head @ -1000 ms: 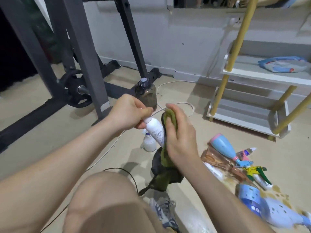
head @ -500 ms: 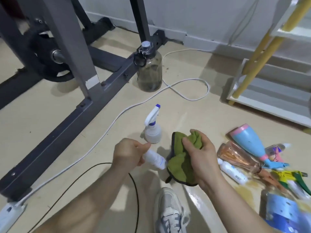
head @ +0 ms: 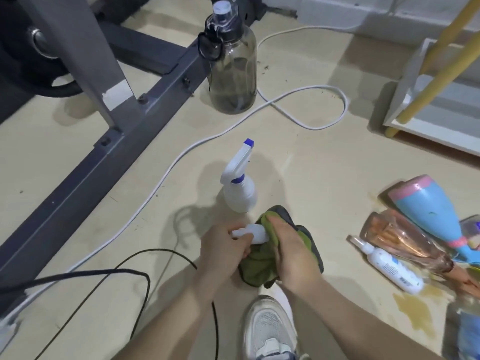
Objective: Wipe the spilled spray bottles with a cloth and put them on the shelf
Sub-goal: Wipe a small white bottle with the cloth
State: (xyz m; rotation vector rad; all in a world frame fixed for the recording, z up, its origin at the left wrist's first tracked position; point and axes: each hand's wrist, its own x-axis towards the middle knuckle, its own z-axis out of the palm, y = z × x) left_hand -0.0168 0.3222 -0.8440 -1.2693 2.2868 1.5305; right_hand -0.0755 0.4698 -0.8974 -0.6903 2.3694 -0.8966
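My left hand (head: pixel 223 252) grips the neck end of a small white bottle (head: pixel 253 232) low over the floor. My right hand (head: pixel 293 252) holds a green cloth (head: pixel 258 265) wrapped over the bottle's other end, which is hidden. Just beyond the hands a white trigger spray bottle (head: pixel 240 181) with a blue nozzle stands upright. At the right, several bottles lie on their sides: a blue and pink one (head: pixel 428 211), a clear pinkish one (head: pixel 405 241) and a small white one (head: pixel 389 266). The white shelf (head: pixel 431 131) with yellow posts stands at the far right.
A brownish spill (head: pixel 413 311) stains the floor at the right. A large smoky water jug (head: pixel 232 66) stands by a grey metal frame (head: pixel 109 149). A white cable (head: pixel 306 107) and a black cable (head: pixel 145 255) cross the floor. My white shoe (head: pixel 268 331) is below the hands.
The view has tilted down toward the floor. Both hands have dropped lower, and my right hand has brought the cloth back over the small white bottle.
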